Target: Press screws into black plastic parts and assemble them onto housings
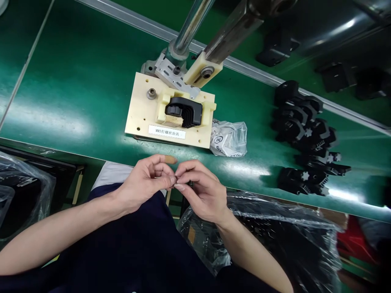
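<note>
My left hand [149, 177] and my right hand [203, 187] meet in front of the bench edge, thumbs and fingertips pinched together. Whatever sits between them is too small and too covered to name. A tan bandage [170, 159] wraps one left fingertip. Just beyond my hands, a cream fixture plate [139, 108] with a printed label [166, 132] lies on the bench. Its raised nest [163, 101] holds a black ribbed plastic part [192, 112]. Against the plate's right side rests a clear plastic bag [230, 138] with dark print; its contents are unclear.
Above the fixture rise a metal post [195, 22] and an arm with a cream block [203, 71]. Several black plastic parts [301, 118] are heaped on the green bench [76, 77] to the right. Below the bench, plastic film [275, 228] covers dark items on my right.
</note>
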Tool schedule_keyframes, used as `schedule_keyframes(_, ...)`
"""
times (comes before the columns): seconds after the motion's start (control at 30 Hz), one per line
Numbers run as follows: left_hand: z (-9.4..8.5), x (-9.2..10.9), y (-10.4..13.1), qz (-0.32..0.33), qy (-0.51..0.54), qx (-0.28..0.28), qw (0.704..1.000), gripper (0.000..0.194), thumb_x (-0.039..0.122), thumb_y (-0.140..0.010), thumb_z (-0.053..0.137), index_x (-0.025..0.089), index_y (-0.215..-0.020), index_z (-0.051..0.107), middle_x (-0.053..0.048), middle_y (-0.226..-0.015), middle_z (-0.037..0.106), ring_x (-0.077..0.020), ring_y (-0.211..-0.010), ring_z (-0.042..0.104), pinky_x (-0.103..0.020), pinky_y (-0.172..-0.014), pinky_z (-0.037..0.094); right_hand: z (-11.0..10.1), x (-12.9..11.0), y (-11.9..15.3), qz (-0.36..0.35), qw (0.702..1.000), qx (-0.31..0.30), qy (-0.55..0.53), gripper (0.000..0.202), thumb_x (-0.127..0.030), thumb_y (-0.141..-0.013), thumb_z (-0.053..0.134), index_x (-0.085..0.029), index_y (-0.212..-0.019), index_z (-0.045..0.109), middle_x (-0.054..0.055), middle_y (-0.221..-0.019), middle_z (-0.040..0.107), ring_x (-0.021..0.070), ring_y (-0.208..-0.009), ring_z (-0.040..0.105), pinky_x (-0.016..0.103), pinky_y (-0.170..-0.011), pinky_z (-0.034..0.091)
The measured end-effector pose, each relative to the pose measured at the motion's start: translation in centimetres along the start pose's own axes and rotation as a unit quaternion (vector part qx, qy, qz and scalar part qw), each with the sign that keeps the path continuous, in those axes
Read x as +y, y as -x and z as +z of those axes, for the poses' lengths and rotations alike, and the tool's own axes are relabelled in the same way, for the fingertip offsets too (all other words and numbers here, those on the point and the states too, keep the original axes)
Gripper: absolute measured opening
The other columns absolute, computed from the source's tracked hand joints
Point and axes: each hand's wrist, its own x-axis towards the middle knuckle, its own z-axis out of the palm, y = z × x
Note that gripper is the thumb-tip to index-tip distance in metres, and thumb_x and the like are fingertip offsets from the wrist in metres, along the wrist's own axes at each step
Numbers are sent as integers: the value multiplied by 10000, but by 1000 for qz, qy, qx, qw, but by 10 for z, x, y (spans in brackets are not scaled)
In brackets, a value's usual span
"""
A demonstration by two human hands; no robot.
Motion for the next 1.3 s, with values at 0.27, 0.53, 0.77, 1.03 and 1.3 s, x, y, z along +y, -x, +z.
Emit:
schedule_keyframes(0.27, -5, -7, 7, 179, -189, 71, 963, 206, 157, -816, 601, 158, -1021, 583, 21, -741, 591, -91, -692, 550, -231, -677, 478, -9, -2, -4, -4, 997, 18, 73, 258, -25, -830, 618, -233, -961, 695, 22, -857, 692, 133, -725, 674, 251, -632, 585)
schedule_keyframes(0.53, -4, -9, 7, 244, -213, 46, 945, 227, 121, -830, 589, 164, -1050, 553, 18, -750, 605, -87, -683, 574, -216, -679, 514, -3, -12, -8, 162, 986, 14, -47, 285, -154, -865, 618, -229, -1140, 618, 5, -796, 696, 134, -664, 659, 259, -586, 560)
schedule_keyframes(0.77, -5, -8, 6, 242, -189, 68, 949, 250, 93, -799, 605, 172, -1033, 573, 40, -717, 591, -77, -666, 575, -206, -676, 512, 10, -14, -5, 217, 968, 43, -114, 302, -173, -838, 658, -235, -1116, 557, -22, -788, 710, 122, -601, 655, 264, -594, 568)
schedule_keyframes(1.03, -6, 1, -1, 121, -52, 73, 989, 268, 104, -711, 687, 152, -957, 591, 51, -637, 607, -63, -565, 532, -184, -562, 463, 1, -8, -11, 224, 966, 30, -127, 41, -176, -818, 648, -202, -800, 674, 15, -755, 628, 115, -608, 570, 248, -504, 467)
schedule_keyframes(1.3, -6, -5, 2, 280, -256, 54, 923, 279, 62, -794, 588, 164, -1053, 568, 39, -714, 565, -73, -665, 547, -204, -647, 490, 6, -4, -16, 161, 979, 11, -127, 107, -109, -817, 619, -184, -741, 626, -11, -660, 551, 91, -552, 469, 237, -489, 392)
